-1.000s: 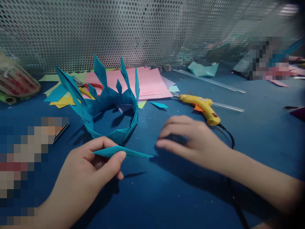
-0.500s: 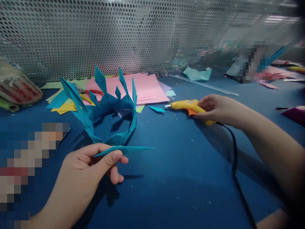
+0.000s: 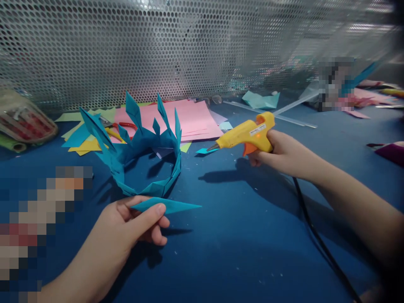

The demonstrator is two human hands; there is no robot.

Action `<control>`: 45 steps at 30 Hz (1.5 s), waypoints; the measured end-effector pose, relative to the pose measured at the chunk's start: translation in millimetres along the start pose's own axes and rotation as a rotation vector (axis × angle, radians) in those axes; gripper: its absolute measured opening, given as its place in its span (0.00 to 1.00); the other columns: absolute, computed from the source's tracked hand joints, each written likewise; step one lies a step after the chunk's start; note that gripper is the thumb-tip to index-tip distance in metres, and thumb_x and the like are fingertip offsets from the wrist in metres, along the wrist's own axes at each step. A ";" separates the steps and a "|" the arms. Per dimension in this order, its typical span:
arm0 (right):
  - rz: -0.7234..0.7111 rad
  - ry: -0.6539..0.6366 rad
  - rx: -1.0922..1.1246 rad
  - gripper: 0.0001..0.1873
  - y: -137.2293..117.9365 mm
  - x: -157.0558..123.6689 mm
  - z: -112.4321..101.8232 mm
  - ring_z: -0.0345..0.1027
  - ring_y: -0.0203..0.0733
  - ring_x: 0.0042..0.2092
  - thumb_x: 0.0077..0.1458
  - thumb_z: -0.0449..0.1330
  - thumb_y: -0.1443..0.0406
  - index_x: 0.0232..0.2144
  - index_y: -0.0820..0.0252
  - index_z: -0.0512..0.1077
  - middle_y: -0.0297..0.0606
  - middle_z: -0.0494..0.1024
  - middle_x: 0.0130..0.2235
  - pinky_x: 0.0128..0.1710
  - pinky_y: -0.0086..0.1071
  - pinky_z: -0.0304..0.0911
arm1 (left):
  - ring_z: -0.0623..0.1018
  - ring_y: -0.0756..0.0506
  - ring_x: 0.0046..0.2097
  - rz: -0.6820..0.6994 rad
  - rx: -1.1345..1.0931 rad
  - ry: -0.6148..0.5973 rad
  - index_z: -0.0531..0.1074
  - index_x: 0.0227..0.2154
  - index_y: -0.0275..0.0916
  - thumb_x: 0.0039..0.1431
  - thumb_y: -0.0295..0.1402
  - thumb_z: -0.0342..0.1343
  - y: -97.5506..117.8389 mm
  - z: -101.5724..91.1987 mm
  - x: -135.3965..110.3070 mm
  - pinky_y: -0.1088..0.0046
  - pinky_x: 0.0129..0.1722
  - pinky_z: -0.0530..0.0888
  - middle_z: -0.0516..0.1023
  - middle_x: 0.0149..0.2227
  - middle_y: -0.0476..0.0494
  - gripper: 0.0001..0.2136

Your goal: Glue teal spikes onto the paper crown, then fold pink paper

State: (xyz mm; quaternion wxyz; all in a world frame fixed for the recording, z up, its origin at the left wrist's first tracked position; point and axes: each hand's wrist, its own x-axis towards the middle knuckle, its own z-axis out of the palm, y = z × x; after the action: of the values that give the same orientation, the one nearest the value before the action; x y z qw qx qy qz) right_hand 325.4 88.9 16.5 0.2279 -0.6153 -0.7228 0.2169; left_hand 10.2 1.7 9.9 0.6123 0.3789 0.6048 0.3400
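Note:
My left hand [image 3: 132, 225] pinches a folded blue paper spike [image 3: 172, 205] between thumb and fingers, its tip pointing right, just in front of a spiky blue paper crown [image 3: 139, 145] that stands on the blue table. My right hand [image 3: 280, 153] grips a yellow hot glue gun [image 3: 249, 132] lifted off the table, nozzle aimed left toward the crown. The gun's black cord [image 3: 318, 244] trails toward me along the table.
Pink sheets [image 3: 189, 115], yellow and green scraps and red-handled scissors [image 3: 123, 125] lie behind the crown. A perforated metal screen [image 3: 189, 46] closes the back. Clear glue sticks [image 3: 284, 118] and paper scraps lie at the far right; a plastic packet [image 3: 22, 122] sits far left.
My right hand reached from the table's middle to the glue gun, gripped it and raised it, nozzle pointing left. My left hand stayed holding the blue spike.

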 end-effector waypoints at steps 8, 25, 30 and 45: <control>-0.167 -0.096 0.172 0.11 -17.8 -14.1 17.2 0.65 0.39 0.30 0.51 0.63 0.62 0.31 0.54 0.62 0.35 0.72 0.30 0.28 0.34 0.61 | 0.71 0.54 0.19 -0.057 -0.016 -0.044 0.75 0.22 0.40 0.45 0.41 0.70 1.3 -3.4 3.9 0.81 0.23 0.71 0.74 0.18 0.55 0.12; -0.556 0.115 0.102 0.16 -36.3 -18.4 35.7 0.56 0.36 0.26 0.47 0.64 0.65 0.23 0.54 0.57 0.30 0.61 0.26 0.24 0.31 0.53 | 0.69 0.55 0.18 -0.057 0.087 -0.042 0.74 0.26 0.38 0.54 0.40 0.64 2.6 2.1 -0.4 0.82 0.21 0.71 0.74 0.18 0.54 0.11; -0.595 0.101 0.068 0.17 -36.6 -18.3 36.6 0.57 0.36 0.26 0.51 0.63 0.65 0.23 0.54 0.56 0.30 0.61 0.26 0.23 0.31 0.54 | 0.70 0.54 0.20 -0.048 0.115 -0.069 0.76 0.26 0.39 0.54 0.43 0.64 1.1 -2.1 0.9 0.84 0.21 0.67 0.69 0.14 0.56 0.12; -0.711 0.108 0.029 0.14 -29.4 -16.6 37.9 0.59 0.36 0.27 0.55 0.60 0.68 0.26 0.54 0.57 0.31 0.61 0.27 0.23 0.29 0.58 | 0.69 0.53 0.20 -0.080 0.141 -0.083 0.73 0.27 0.40 0.50 0.49 0.64 -1.4 -4.5 5.0 0.80 0.24 0.70 0.71 0.15 0.55 0.16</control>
State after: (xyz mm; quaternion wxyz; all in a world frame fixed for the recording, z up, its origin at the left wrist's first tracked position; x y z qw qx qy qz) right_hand 281.8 66.9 2.5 0.3358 -0.3325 -0.8754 0.1016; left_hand 5.8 5.6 6.3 0.6218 0.4103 0.6160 0.2561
